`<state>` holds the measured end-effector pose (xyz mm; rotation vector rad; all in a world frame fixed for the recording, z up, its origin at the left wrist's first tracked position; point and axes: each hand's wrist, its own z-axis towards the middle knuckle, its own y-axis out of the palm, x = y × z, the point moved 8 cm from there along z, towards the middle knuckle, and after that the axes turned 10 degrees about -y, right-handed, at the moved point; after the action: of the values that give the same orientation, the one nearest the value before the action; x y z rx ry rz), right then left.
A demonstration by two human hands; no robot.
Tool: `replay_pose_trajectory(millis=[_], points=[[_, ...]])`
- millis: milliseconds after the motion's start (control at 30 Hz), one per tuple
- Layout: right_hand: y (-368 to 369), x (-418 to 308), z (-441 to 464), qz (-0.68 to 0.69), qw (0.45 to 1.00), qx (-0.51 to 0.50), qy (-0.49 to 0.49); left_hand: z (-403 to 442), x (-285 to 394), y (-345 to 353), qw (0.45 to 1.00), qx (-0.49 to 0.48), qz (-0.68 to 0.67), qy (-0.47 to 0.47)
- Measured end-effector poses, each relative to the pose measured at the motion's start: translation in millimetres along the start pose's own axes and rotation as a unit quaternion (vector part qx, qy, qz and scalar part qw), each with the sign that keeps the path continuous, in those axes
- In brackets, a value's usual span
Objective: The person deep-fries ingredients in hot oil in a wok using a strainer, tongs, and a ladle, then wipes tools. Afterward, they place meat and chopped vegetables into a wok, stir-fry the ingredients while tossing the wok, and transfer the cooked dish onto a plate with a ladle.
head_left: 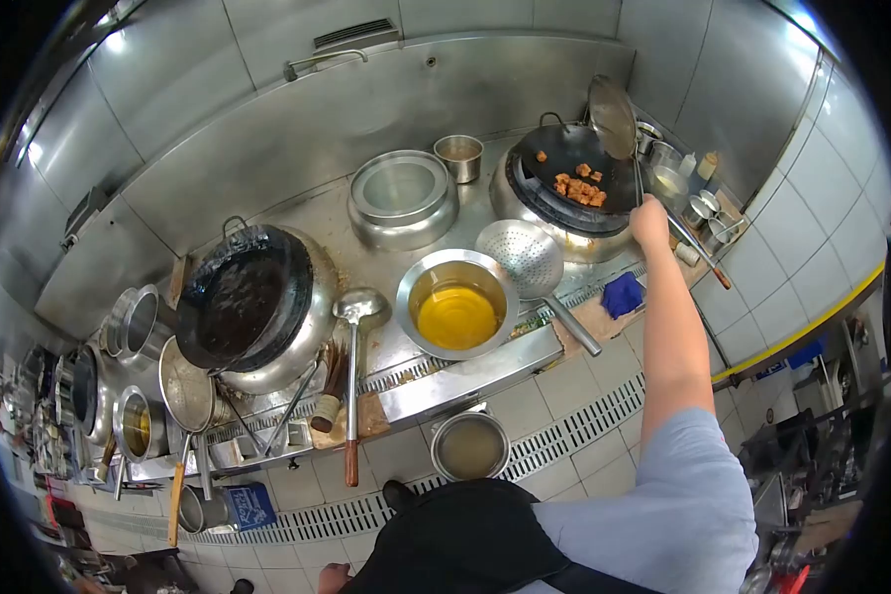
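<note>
My right hand (648, 223) reaches far forward, its fingers closed around a thin metal rod (638, 180) at the right edge of a dark wok (554, 148). What the rod's far end is, I cannot make out. Browned chunks of food (579, 188) lie in that wok, most clustered in the middle. Behind its right rim leans a round, shallow metal utensil (612, 117). Low at the bottom edge is my left hand (334, 578), beside the black apron (465, 544); its fingers are mostly hidden, and nothing shows in it.
A steel bowl of yellow oil (457, 315), a perforated skimmer (521, 259) and a long-handled ladle (354, 346) sit along the counter. Left stands another black wok (247, 297). A blue cloth (623, 295) lies near the front edge. On the floor is a pot (470, 445).
</note>
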<state>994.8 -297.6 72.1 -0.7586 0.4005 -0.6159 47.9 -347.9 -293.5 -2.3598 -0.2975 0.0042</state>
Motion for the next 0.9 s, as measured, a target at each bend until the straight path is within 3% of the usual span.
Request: replay_pose_trajectory(millis=[33, 67, 100, 200, 300, 333, 400, 433, 467, 500, 633, 700, 767, 833, 867, 900], points=[[-4.4, -7.7, -3.6, 0.192, 0.973, -0.056, 0.118, 4.2, -1.6, 0.6, 1.000, -0.002, 0.006, 0.007], [-2.3, -28.6, -13.8, 0.375, 0.892, -0.110, 0.227, 8.9, -3.9, 0.9, 1.000, -0.004, 0.012, 0.016], [-3.0, -58.4, -24.6, 0.496, 0.816, -0.122, 0.271, 14.3, -5.6, 1.1, 0.999, -0.005, 0.024, 0.029], [1.8, -163.9, -62.0, 0.649, 0.684, -0.192, 0.272, 20.0, 3.2, -9.3, 0.993, -0.006, 0.073, 0.093], [-3.4, -309.7, -115.8, 0.732, 0.538, -0.305, 0.284, 69.6, -10.7, 18.9, 0.956, -0.028, 0.232, 0.177], [-2.0, -360.3, -132.2, 0.747, 0.504, -0.348, 0.259, 87.2, -25.1, 23.4, 0.975, -0.035, 0.156, 0.155], [-5.9, -461.9, -162.7, 0.750, 0.431, -0.444, 0.235, 97.3, -25.7, 21.7, 0.967, 0.018, 0.173, 0.188], [-6.1, -508.7, -175.0, 0.745, 0.422, -0.467, 0.221, 97.5, -30.9, 23.6, 0.974, 0.017, 0.152, 0.169], [-9.8, -557.6, -190.1, 0.751, 0.374, -0.507, 0.198, 103.8, -42.2, 18.1, 0.996, 0.002, -0.037, 0.081], [-17.1, -604.0, -203.8, 0.754, 0.327, -0.542, 0.175, 110.0, -59.5, 15.5, 0.975, -0.011, -0.223, -0.007], [-40.1, -764.9, -240.9, 0.736, 0.306, -0.593, 0.113, 100.8, -102.6, 50.7, 0.924, 0.013, -0.379, -0.047], [-25.7, -840.5, -256.4, 0.725, 0.304, -0.611, 0.097, 68.8, -108.0, 58.6, 0.992, 0.004, -0.127, -0.025], [-18.2, -906.4, -266.5, 0.707, 0.331, -0.616, 0.102, 43.3, -121.3, 90.5, 0.999, -0.045, 0.006, 0.024], [7.8, -967.4, -276.4, 0.711, 0.320, -0.620, 0.084, 16.4, -147.8, 122.6, 1.000, -0.007, -0.011, 0.002], [7.3, -982.1, -283.2, 0.706, 0.320, -0.626, 0.086, -0.6, -148.0, 124.0, 1.000, -0.013, -0.015, -0.001], [5.0, -989.9, -289.0, 0.725, 0.298, -0.607, 0.128, -26.6, -153.1, 125.2, 0.992, -0.055, -0.100, -0.053]])
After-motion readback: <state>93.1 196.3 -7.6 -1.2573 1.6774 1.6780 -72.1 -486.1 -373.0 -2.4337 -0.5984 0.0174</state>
